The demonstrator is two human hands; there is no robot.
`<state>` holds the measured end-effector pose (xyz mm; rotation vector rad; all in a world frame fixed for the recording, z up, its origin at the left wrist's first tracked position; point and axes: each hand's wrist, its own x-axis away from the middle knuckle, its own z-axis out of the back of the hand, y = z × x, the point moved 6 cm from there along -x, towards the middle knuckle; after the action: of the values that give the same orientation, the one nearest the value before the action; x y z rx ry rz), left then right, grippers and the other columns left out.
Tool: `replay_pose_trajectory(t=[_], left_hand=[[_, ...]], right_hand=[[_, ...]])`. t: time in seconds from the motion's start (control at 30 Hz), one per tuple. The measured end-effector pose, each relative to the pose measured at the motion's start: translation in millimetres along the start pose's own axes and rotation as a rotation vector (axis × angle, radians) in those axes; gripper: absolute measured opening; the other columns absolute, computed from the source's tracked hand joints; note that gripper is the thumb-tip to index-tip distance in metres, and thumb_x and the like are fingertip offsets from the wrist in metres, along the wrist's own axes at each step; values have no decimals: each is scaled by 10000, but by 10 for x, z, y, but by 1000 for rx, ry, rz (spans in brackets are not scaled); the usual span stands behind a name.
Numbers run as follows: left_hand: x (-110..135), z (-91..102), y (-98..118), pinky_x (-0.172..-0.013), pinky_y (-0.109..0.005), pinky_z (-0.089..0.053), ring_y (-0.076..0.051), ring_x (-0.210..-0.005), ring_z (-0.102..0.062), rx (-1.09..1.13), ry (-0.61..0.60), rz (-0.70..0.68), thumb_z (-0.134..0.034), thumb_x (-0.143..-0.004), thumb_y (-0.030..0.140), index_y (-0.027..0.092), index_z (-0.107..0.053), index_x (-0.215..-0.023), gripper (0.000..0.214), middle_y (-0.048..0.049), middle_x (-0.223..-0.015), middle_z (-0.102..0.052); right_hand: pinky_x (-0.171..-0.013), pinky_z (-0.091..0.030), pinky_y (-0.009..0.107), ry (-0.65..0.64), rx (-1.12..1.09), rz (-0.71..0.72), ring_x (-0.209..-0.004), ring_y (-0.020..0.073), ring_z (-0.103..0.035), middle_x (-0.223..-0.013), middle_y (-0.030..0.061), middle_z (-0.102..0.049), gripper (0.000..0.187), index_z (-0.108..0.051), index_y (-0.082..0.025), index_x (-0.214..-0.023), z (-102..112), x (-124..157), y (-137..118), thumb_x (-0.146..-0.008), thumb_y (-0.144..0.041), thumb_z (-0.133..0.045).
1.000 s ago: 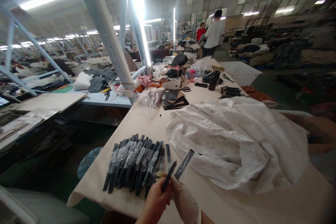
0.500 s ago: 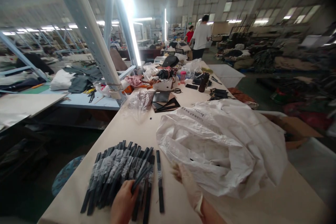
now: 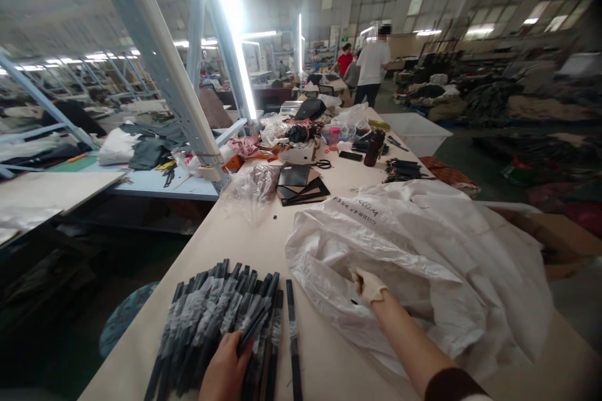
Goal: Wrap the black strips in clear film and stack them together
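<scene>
My left hand [image 3: 228, 363] is closed on a few narrow dark strips [image 3: 254, 329], held over the right side of a pile. That pile of dark strips [image 3: 202, 319], wrapped in clear plastic around their middles, lies fanned on the table. A single wrapped strip [image 3: 293, 338] lies apart, just right of the pile. My right hand [image 3: 369, 285], in a pale glove, is at the mouth of a large crumpled white bag [image 3: 470, 257]. Its fingers are bent and seem to pinch a fold of the bag; the fingertips are partly hidden.
Farther up the table [image 3: 235, 238] are a clear plastic bag [image 3: 256, 185], dark flat pieces [image 3: 301, 185], scissors [image 3: 322, 164], a phone [image 3: 350, 155] and a dark bottle [image 3: 374, 149]. A slanted metal post [image 3: 155, 56] rises at the left. People stand in the background.
My right hand has moved right and forward from the bare table to the white bag's mouth, its fingers now bent. My left hand keeps its strips over the pile.
</scene>
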<state>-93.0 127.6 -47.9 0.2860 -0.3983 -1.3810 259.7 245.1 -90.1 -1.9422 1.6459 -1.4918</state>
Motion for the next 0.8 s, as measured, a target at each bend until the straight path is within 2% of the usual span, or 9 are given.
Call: replay_pose_trajectory(t=[0.07, 0.17, 0.27, 0.37, 0.47, 0.53, 0.6, 0.7, 0.8], left_hand=[[57, 56, 122, -746, -269, -410, -193, -821, -595, 146, -20, 32, -366, -839, 384, 177, -563, -886, 289, -50, -876, -612], [164, 19, 494, -627, -244, -397, -181, -691, -572, 357, -94, -2, -413, -810, 428, 172, -570, -747, 307, -19, -705, -614], [234, -122, 913, -554, -220, -365, -155, -621, -530, 569, -179, -25, -507, -750, 421, 154, -590, -730, 280, -1, -625, -582], [253, -332, 1163, -471, -201, -333, -108, -492, -460, 811, -264, 101, -587, -679, 416, 140, -595, -877, 340, 37, -549, -525], [263, -509, 1289, -396, -195, -277, -73, -379, -357, 878, -315, 171, -582, -661, 436, 125, -584, -828, 353, 71, -466, -439], [274, -562, 1319, -416, -196, -303, -73, -405, -384, 885, -289, 170, -605, -633, 379, 125, -571, -768, 289, 63, -491, -457], [301, -572, 1324, -481, -198, -349, -82, -480, -437, 902, -241, 155, -617, -608, 308, 133, -556, -719, 216, 51, -540, -488], [385, -557, 1342, -561, -203, -376, -96, -564, -468, 929, -214, 108, -621, -583, 264, 142, -546, -665, 165, 45, -575, -501], [514, -552, 1380, -560, -205, -371, -98, -565, -462, 937, -246, 70, -642, -551, 264, 139, -559, -652, 181, 42, -572, -500]], right_hand=[[-469, -460, 212, -4, -10, -81, -522, 80, -555, -684, -4, -618, 169, -593, -133, -830, -27, 136, 166, -800, -295, -559], [-380, -390, 173, -34, -35, -166, -419, 70, -525, -534, -25, -598, 115, -599, -155, -693, -137, 538, 512, -680, -239, -677], [-455, -432, 186, -80, -101, -155, -541, 92, -588, -664, -18, -661, 236, -600, -192, -731, -268, 1045, 821, -581, -298, -747], [-535, -427, 183, -99, -16, -99, -665, 97, -599, -771, -23, -675, 333, -603, -217, -805, -312, 1420, 1019, -556, -380, -754], [-521, -386, 193, -201, 162, -51, -599, 96, -564, -664, -15, -649, 345, -616, -192, -780, -308, 1564, 1167, -591, -466, -708], [-484, -348, 205, -288, 223, -54, -499, 89, -519, -560, -14, -612, 375, -617, -163, -710, -260, 1572, 1267, -564, -495, -712], [-488, -352, 220, -359, 230, -116, -484, 99, -527, -553, 3, -618, 409, -619, -147, -680, -173, 1563, 1351, -526, -510, -728], [-578, -421, 257, -427, 98, -273, -610, 148, -609, -673, 43, -671, 480, -637, -153, -709, -69, 1595, 1349, -504, -583, -697], [-708, -452, 286, -524, -159, -329, -787, 174, -631, -812, 57, -698, 477, -660, -170, -843, -173, 1677, 1161, -585, -570, -649]])
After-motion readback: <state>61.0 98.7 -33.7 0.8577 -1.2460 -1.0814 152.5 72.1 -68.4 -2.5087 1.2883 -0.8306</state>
